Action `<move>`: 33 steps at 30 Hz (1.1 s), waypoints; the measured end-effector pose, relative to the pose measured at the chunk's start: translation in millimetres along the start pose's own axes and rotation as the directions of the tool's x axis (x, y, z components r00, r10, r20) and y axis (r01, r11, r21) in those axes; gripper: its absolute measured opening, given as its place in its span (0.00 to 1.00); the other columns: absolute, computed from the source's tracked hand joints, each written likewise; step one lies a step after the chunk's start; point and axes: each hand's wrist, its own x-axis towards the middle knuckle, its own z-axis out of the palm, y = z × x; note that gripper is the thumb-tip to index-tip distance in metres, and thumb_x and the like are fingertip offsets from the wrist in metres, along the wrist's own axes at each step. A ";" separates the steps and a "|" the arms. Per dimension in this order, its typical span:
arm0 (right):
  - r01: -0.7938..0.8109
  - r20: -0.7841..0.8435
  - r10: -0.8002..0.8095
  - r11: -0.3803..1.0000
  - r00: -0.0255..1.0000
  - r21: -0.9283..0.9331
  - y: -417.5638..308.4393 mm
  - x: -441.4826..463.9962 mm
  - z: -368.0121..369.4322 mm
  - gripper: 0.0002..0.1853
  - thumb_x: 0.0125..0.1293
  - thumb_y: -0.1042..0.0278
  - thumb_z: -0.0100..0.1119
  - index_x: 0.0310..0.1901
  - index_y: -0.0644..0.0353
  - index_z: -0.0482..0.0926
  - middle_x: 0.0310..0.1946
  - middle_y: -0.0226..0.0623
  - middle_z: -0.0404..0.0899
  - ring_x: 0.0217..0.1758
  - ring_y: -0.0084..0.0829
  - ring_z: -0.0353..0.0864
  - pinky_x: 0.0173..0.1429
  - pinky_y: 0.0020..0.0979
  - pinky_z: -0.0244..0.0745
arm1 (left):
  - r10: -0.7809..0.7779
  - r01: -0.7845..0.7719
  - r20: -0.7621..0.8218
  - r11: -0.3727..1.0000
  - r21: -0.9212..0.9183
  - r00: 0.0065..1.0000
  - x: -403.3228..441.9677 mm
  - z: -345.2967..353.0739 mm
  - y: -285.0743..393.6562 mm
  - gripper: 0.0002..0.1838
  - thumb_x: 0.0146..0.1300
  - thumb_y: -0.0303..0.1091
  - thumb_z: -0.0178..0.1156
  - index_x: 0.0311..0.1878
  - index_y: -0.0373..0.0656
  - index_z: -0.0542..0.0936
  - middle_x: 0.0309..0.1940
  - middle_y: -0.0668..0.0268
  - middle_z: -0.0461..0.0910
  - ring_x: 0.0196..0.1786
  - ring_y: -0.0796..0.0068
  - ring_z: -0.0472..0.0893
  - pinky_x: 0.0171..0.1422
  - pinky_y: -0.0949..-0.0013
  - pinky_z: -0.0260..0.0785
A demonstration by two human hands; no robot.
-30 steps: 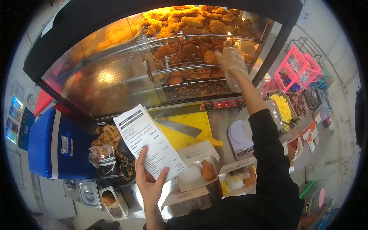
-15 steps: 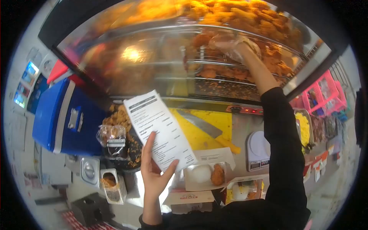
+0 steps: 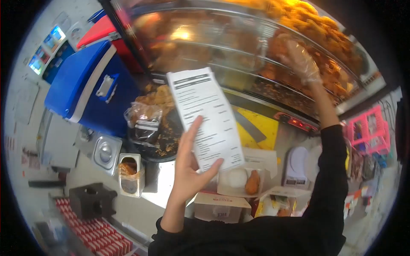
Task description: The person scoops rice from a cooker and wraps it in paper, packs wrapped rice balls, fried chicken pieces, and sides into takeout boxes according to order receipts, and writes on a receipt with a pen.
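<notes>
My left hand point(image 3: 192, 166) is closed on a long printed paper slip point(image 3: 209, 119), with the thumb and one finger over its face. My right hand point(image 3: 302, 63), in a clear plastic glove, reaches into the heated display case point(image 3: 265, 102) beside brown fried chicken pieces point(image 3: 279, 47) on a rack. Its fingers are blurred, and what they hold, if anything, cannot be made out. Below the slip, an open box point(image 3: 232, 187) contains white rice point(image 3: 237, 177) and a chicken piece point(image 3: 252, 182). A knife blade point(image 3: 251, 126) lies on the yellow board point(image 3: 269, 121).
Left are a blue cooler point(image 3: 81, 85), a dark tray point(image 3: 160, 153) with fried bits and a bagged item point(image 3: 146, 123), and a metal container point(image 3: 130, 183). Right are a white scale point(image 3: 297, 166) and a pink basket point(image 3: 371, 130). Another open box point(image 3: 277, 205) sits low down.
The view has swung, so the cooler and boxes appear further right. My left hand still holds the slip. My right hand remains inside the case, among the racks.
</notes>
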 end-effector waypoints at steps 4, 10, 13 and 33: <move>0.029 -0.604 0.105 0.978 0.790 0.207 -9.8 -67.0 10.1 0.26 0.57 0.68 0.59 0.57 0.62 0.65 0.53 0.45 0.70 0.55 0.46 0.71 0.63 0.35 0.65 | 0.026 -0.030 -0.042 0.994 -0.101 0.999 -27.1 -12.4 8.7 0.46 0.43 0.12 0.60 0.69 0.37 0.54 0.64 0.56 0.57 0.65 0.65 0.63 0.65 0.65 0.63; 0.316 -0.081 0.853 -0.101 0.515 0.943 -77.1 -171.2 -22.0 0.19 0.60 0.61 0.57 0.51 0.60 0.70 0.46 0.41 0.74 0.50 0.40 0.75 0.54 0.34 0.73 | 0.046 -0.049 -0.016 0.974 -0.222 0.999 -69.2 -39.2 28.4 0.47 0.43 0.10 0.58 0.69 0.35 0.51 0.65 0.51 0.58 0.62 0.64 0.68 0.64 0.65 0.63; 0.480 0.160 0.787 -0.509 0.595 0.714 -148.9 -222.3 -40.3 0.21 0.63 0.53 0.53 0.50 0.60 0.71 0.48 0.41 0.74 0.50 0.36 0.76 0.50 0.32 0.77 | 0.131 -0.137 -0.058 0.984 -0.112 0.990 -89.5 -52.3 30.5 0.47 0.43 0.13 0.59 0.69 0.35 0.52 0.64 0.51 0.59 0.61 0.65 0.68 0.63 0.66 0.63; -0.723 0.134 0.714 0.690 0.687 0.035 -386.5 -377.1 87.9 0.19 0.59 0.65 0.56 0.50 0.65 0.69 0.48 0.53 0.69 0.50 0.51 0.71 0.53 0.47 0.66 | 0.041 0.013 0.334 0.987 -0.159 0.942 -134.4 -72.9 23.4 0.45 0.46 0.15 0.60 0.69 0.37 0.52 0.64 0.52 0.59 0.62 0.64 0.68 0.63 0.64 0.66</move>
